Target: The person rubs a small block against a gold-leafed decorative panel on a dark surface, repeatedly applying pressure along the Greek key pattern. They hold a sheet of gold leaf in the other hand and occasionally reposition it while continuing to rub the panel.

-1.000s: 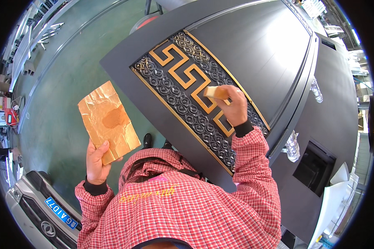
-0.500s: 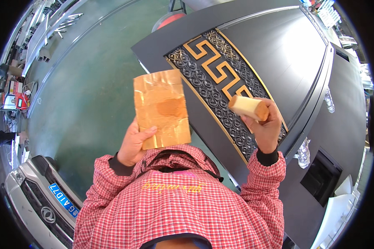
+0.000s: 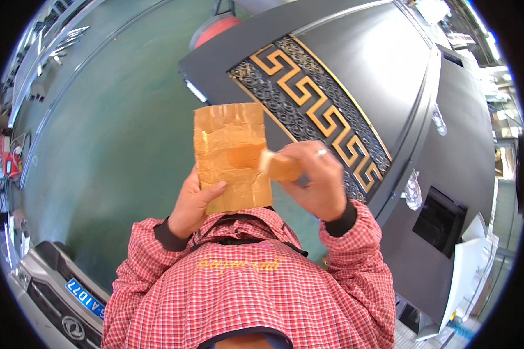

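My left hand (image 3: 193, 202) grips a rectangular piece of cardboard (image 3: 227, 125) by its lower left corner, thumb on its face. The sheet looks gold-brown and creased, with a darker orange smear near its middle. In my right hand (image 3: 319, 181) is a pale foam sponge block (image 3: 284, 168) with orange-gold stained ends, pinched between thumb and fingers. The sponge is beside the cardboard's right edge, close to the smear; blur hides whether they touch. Beyond my hands lies a dark grey panel (image 3: 355, 46) with a raised gold key-pattern band (image 3: 311, 99) over black scrollwork.
A grey vehicle front (image 3: 46, 291) stands at lower left. Along the right runs a dark grey panel with a square opening (image 3: 441, 221) and crumpled clear plastic (image 3: 413, 191). Metal profiles (image 3: 70, 41) lie at far left on the green floor (image 3: 116, 116).
My right hand has swung left from above the patterned band to the cardboard, turning the sponge. The cardboard has barely shifted. My view has moved slightly.
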Action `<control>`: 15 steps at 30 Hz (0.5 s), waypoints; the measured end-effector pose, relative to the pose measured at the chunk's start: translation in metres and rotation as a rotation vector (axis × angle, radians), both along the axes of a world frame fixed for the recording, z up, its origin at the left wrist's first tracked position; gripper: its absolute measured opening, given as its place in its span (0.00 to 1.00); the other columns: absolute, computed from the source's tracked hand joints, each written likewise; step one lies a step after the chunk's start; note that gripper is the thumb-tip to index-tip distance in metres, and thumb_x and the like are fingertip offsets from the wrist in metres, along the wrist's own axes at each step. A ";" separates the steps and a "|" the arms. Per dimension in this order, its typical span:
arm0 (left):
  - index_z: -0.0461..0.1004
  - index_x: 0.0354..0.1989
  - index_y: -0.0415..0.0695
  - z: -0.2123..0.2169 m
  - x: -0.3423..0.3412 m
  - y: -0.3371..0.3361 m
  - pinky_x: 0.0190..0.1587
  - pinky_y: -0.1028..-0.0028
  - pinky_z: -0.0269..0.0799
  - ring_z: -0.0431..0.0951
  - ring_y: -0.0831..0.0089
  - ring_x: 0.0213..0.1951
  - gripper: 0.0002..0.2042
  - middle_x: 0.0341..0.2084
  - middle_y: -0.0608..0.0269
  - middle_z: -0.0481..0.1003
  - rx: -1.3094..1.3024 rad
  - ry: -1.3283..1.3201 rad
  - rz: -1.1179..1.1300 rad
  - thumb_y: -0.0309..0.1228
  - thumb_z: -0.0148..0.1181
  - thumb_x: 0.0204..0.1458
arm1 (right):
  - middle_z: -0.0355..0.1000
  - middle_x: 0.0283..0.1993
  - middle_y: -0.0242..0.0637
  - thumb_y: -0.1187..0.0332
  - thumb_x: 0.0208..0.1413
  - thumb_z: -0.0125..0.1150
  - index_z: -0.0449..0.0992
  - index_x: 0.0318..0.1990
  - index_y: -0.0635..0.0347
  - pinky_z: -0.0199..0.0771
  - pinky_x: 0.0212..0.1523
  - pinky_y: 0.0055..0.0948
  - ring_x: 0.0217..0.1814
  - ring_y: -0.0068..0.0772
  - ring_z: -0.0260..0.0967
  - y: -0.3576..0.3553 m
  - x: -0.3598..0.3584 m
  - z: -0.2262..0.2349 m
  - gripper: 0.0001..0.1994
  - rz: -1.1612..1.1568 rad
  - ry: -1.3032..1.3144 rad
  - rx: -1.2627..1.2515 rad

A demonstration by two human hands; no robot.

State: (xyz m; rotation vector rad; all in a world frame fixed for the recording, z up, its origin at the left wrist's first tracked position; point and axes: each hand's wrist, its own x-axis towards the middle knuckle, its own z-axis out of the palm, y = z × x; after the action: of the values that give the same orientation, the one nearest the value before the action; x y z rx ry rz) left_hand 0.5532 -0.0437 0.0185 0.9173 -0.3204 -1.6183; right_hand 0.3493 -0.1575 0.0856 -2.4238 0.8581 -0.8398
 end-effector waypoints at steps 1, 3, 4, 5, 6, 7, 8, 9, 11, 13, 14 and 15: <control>0.54 0.63 0.40 0.000 0.001 0.002 0.57 0.66 0.68 0.70 0.66 0.56 0.27 0.56 0.55 0.67 0.001 -0.004 -0.002 0.19 0.55 0.55 | 0.73 0.37 0.31 0.75 0.34 0.67 0.74 0.38 0.53 0.74 0.37 0.31 0.40 0.36 0.72 0.004 0.001 -0.001 0.18 0.040 0.079 0.029; 0.54 0.62 0.40 -0.002 0.003 0.005 0.57 0.65 0.69 0.71 0.65 0.55 0.26 0.55 0.55 0.67 0.024 -0.011 -0.002 0.19 0.55 0.55 | 0.73 0.38 0.31 0.75 0.33 0.67 0.74 0.38 0.54 0.74 0.37 0.31 0.40 0.38 0.72 0.002 -0.003 -0.005 0.18 0.029 0.097 0.060; 0.54 0.62 0.40 -0.002 0.003 0.007 0.57 0.65 0.69 0.71 0.65 0.55 0.26 0.55 0.54 0.67 0.035 -0.017 0.002 0.19 0.54 0.55 | 0.73 0.38 0.32 0.75 0.33 0.66 0.74 0.38 0.54 0.74 0.37 0.31 0.40 0.38 0.72 -0.003 -0.008 -0.009 0.18 0.002 0.044 0.041; 0.54 0.62 0.40 -0.002 0.004 0.009 0.56 0.65 0.70 0.72 0.64 0.55 0.26 0.55 0.54 0.68 0.036 -0.017 0.033 0.18 0.53 0.55 | 0.74 0.37 0.32 0.76 0.32 0.66 0.74 0.38 0.54 0.75 0.37 0.31 0.40 0.39 0.72 -0.009 -0.016 -0.007 0.19 -0.058 0.020 -0.018; 0.54 0.62 0.40 0.000 0.005 0.010 0.57 0.65 0.70 0.72 0.64 0.54 0.26 0.55 0.54 0.68 0.044 -0.027 0.058 0.18 0.53 0.55 | 0.74 0.36 0.32 0.76 0.34 0.69 0.74 0.39 0.55 0.75 0.38 0.30 0.39 0.36 0.73 -0.017 -0.027 -0.011 0.19 -0.117 -0.026 -0.064; 0.54 0.62 0.40 0.004 0.006 0.011 0.57 0.64 0.70 0.72 0.64 0.54 0.26 0.55 0.54 0.68 0.054 -0.036 0.086 0.18 0.53 0.54 | 0.75 0.36 0.34 0.75 0.36 0.70 0.74 0.40 0.56 0.75 0.38 0.29 0.38 0.34 0.74 -0.026 -0.040 -0.013 0.19 -0.221 -0.080 -0.009; 0.54 0.62 0.40 0.005 0.007 0.013 0.57 0.64 0.69 0.72 0.64 0.54 0.26 0.55 0.54 0.68 0.067 -0.051 0.123 0.17 0.53 0.54 | 0.75 0.37 0.35 0.75 0.38 0.71 0.74 0.40 0.56 0.75 0.38 0.28 0.37 0.31 0.74 -0.036 -0.055 -0.017 0.18 -0.314 -0.141 0.052; 0.54 0.62 0.41 -0.002 0.010 0.016 0.51 0.63 0.75 0.73 0.63 0.53 0.26 0.54 0.55 0.68 0.057 -0.082 0.157 0.18 0.52 0.55 | 0.76 0.37 0.37 0.74 0.39 0.71 0.74 0.41 0.58 0.75 0.39 0.27 0.37 0.30 0.75 -0.051 -0.075 -0.023 0.19 -0.391 -0.165 0.092; 0.53 0.63 0.43 -0.004 0.010 0.018 0.34 0.68 0.80 0.78 0.64 0.45 0.26 0.52 0.55 0.70 0.083 -0.165 0.191 0.23 0.51 0.56 | 0.76 0.37 0.39 0.74 0.41 0.72 0.72 0.43 0.60 0.75 0.39 0.26 0.37 0.29 0.75 -0.081 -0.116 -0.038 0.19 -0.547 -0.162 0.120; 0.53 0.63 0.45 0.002 0.003 0.016 0.25 0.73 0.82 0.80 0.65 0.42 0.25 0.50 0.56 0.71 0.111 -0.241 0.218 0.27 0.51 0.58 | 0.76 0.38 0.41 0.75 0.42 0.71 0.71 0.44 0.61 0.76 0.41 0.28 0.38 0.32 0.76 -0.107 -0.152 -0.059 0.20 -0.644 -0.096 0.093; 0.53 0.63 0.45 0.004 0.000 0.016 0.24 0.73 0.82 0.80 0.66 0.42 0.24 0.50 0.56 0.71 0.125 -0.240 0.225 0.27 0.51 0.58 | 0.76 0.38 0.41 0.75 0.42 0.70 0.71 0.44 0.61 0.76 0.42 0.28 0.39 0.32 0.76 -0.115 -0.164 -0.070 0.20 -0.645 -0.080 0.116; 0.54 0.62 0.45 0.005 -0.002 0.016 0.24 0.73 0.81 0.80 0.66 0.41 0.24 0.50 0.57 0.71 0.141 -0.240 0.233 0.27 0.51 0.58 | 0.76 0.39 0.41 0.75 0.42 0.70 0.70 0.44 0.60 0.76 0.42 0.28 0.39 0.33 0.76 -0.123 -0.175 -0.079 0.20 -0.644 -0.063 0.140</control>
State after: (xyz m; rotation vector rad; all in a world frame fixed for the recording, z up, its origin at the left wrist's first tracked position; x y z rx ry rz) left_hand 0.5517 -0.0281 0.0239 1.2149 -0.2559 -1.3314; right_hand 0.1748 -0.2806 0.0064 -1.9939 1.6506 -1.0201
